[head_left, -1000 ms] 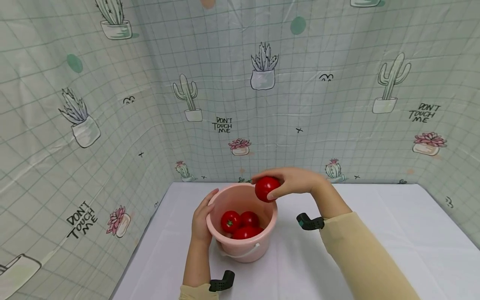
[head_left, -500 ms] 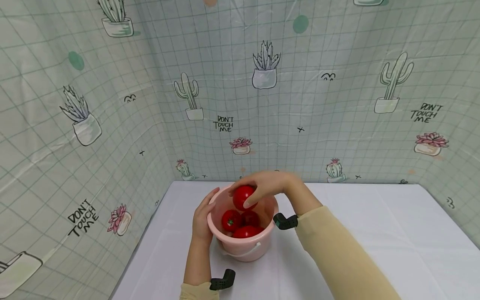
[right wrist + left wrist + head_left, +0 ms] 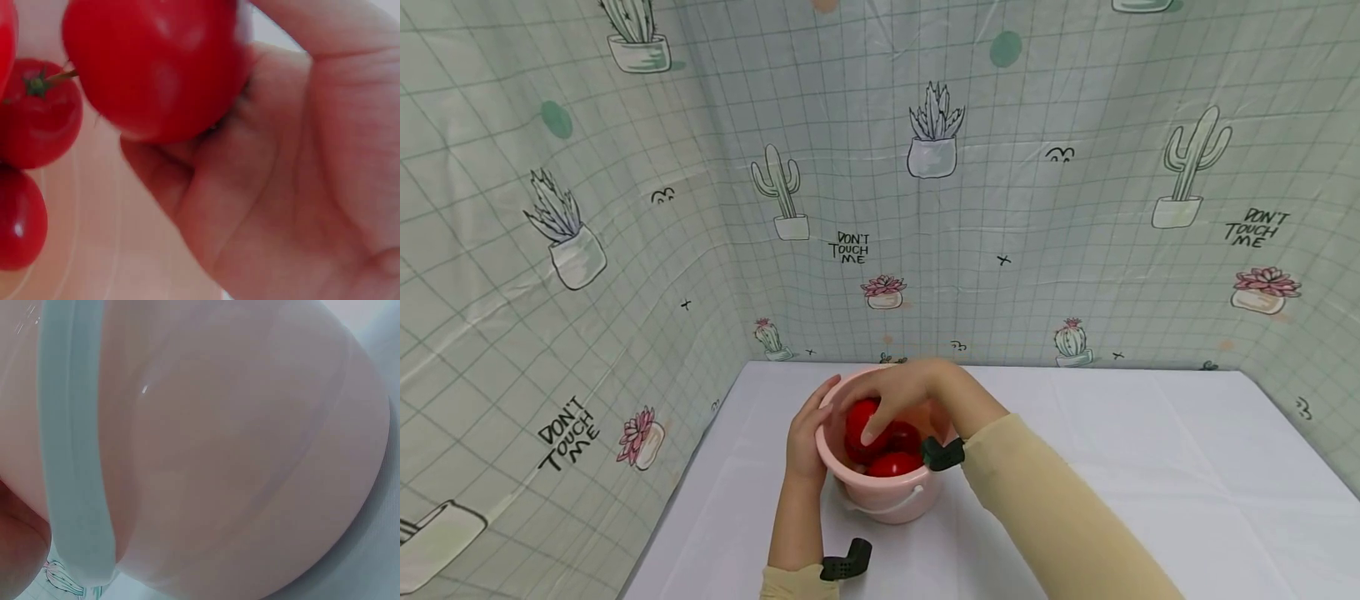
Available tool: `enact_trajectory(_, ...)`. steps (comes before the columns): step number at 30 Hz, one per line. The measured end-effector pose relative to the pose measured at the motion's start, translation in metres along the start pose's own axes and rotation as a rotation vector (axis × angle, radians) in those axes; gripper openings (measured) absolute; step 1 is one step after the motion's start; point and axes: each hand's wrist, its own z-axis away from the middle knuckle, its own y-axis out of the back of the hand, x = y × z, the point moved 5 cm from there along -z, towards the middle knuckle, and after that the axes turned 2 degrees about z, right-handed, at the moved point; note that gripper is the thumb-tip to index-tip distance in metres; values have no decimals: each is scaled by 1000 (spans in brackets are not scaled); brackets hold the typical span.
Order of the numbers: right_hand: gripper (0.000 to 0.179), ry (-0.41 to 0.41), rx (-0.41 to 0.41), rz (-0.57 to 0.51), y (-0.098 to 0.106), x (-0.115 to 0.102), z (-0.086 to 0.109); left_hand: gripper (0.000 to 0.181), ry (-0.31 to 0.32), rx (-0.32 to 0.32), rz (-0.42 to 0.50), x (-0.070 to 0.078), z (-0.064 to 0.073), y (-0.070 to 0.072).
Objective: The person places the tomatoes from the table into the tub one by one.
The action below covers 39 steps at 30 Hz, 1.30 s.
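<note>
A pink bucket [image 3: 891, 502] stands on the table, its white handle [image 3: 72, 437] hanging down along the outside. My left hand [image 3: 805, 442] holds the bucket's left side, fingers at the rim. Inside the bucket, my right hand [image 3: 901, 393] grips a red tomato [image 3: 156, 62] between thumb and fingers, low over the others. More tomatoes lie in the bucket, among them one with a green stem [image 3: 40, 112] in the right wrist view and one at the near side [image 3: 893, 464]. The held tomato and hand hide part of the bucket's inside.
A white cloth [image 3: 1120, 467] covers the table under the bucket. Behind and to the left hangs a checked curtain [image 3: 850, 183] with printed cacti. A black wrist-worn camera [image 3: 943, 454] on the right arm overlaps the bucket's right rim in the head view.
My right hand has carried the tomato from over the bucket's far right rim leftward and down into the bucket. The left hand has stayed on the bucket.
</note>
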Motion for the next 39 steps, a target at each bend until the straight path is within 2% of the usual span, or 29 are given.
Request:
enact_trajectory(6, 46, 11, -11, -14, -2, -3, -1, 47, 5, 9, 1, -1, -1, 2)
enact_trajectory(13, 44, -39, 19, -58, -1, -1, 11, 46, 17, 20, -17, -1, 0, 3)
enact_trajectory(19, 44, -27, 67, -64, 1, 0, 25, 45, 15, 46, -41, 0, -1, 4)
enact_trajectory(22, 44, -59, 108, -58, 1, 4, 34, 45, 26, 54, -52, -1, -1, 5)
enact_trajectory(27, 42, -135, 191, -40, -2, 15, 51, 46, 17, 29, -97, 0, -2, 6)
enact_trajectory(30, 40, -148, 238, -33, -6, 20, 62, 44, 3, 41, -229, 3, -4, 13)
enact_trajectory(33, 39, -128, 302, -22, -10, 23, 75, 44, -10, 75, -450, 13, -3, 28)
enact_trajectory(36, 42, -115, 399, 11, -13, 26, 97, 48, -69, 98, -693, 36, 1, 36)
enact_trajectory(39, 47, -123, 507, 60, -17, 30, 124, 49, -153, 57, -915, 63, 7, 26)
